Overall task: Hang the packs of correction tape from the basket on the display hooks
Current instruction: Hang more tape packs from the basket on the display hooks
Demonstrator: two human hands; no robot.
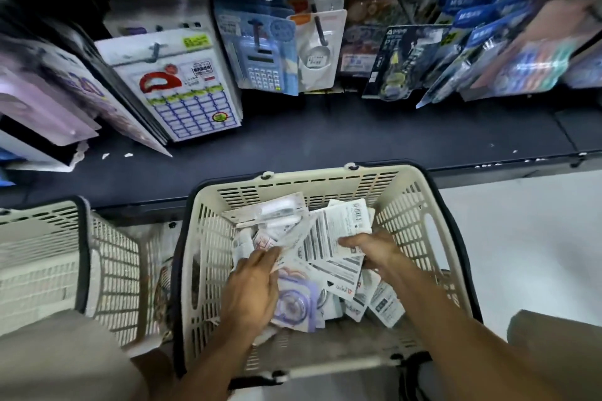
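Both hands dig in the basket (325, 179): right hand (374, 251) fingers pinch one correction tape pack (338, 228), left hand (254, 286) fingers spread narrow over the loose packs (299, 299); neighbours may snag and spill.

I see a cream slotted basket (325, 184), white packs (338, 231) with black print, one seemingly lilac pack (298, 299).

Both hands (250, 283) (371, 249) sort packs (338, 231) (white-backed) in basket (420, 202).

White correction-tape packs (329, 238) — jumbled in cream basket (423, 205)
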